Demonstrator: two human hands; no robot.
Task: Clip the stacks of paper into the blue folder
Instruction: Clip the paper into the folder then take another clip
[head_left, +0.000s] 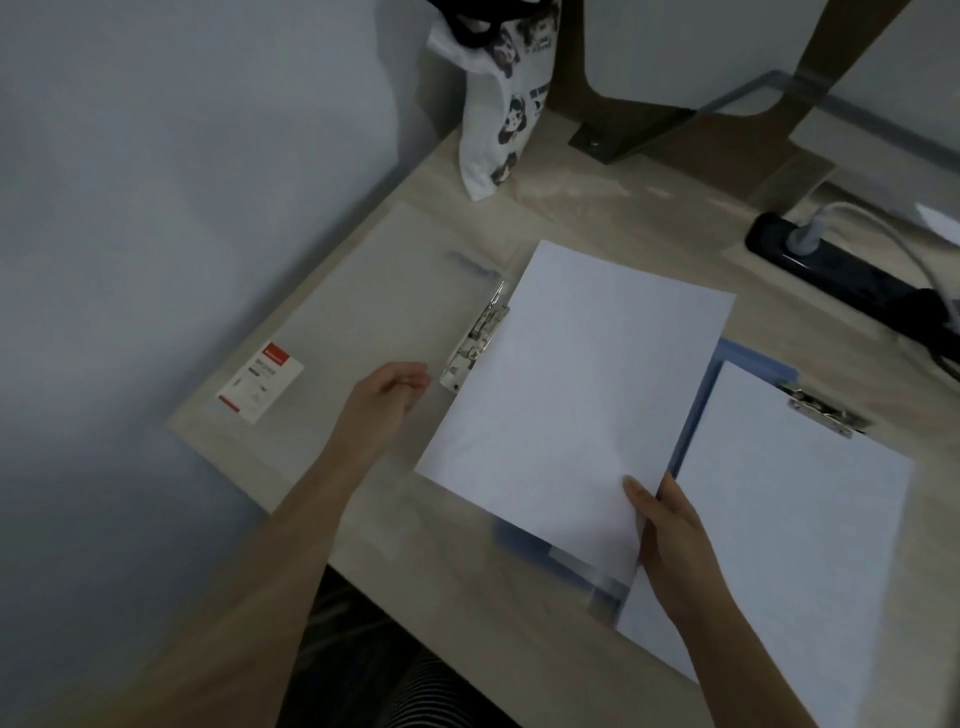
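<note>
An open blue folder lies on the desk at the right. A stack of white paper sits in it under a metal clip at its top edge. My right hand pinches the lower right corner of a second white paper stack, held over the desk's middle. To the left lies an open translucent folder with a long metal clip beside the stack's left edge. My left hand hovers just left of that clip, fingers loosely curled, holding nothing.
A printed white bag stands at the back. A black power strip with a white cable lies at the right rear. A red and white label sits on the translucent folder. The desk's front edge runs diagonally below my arms.
</note>
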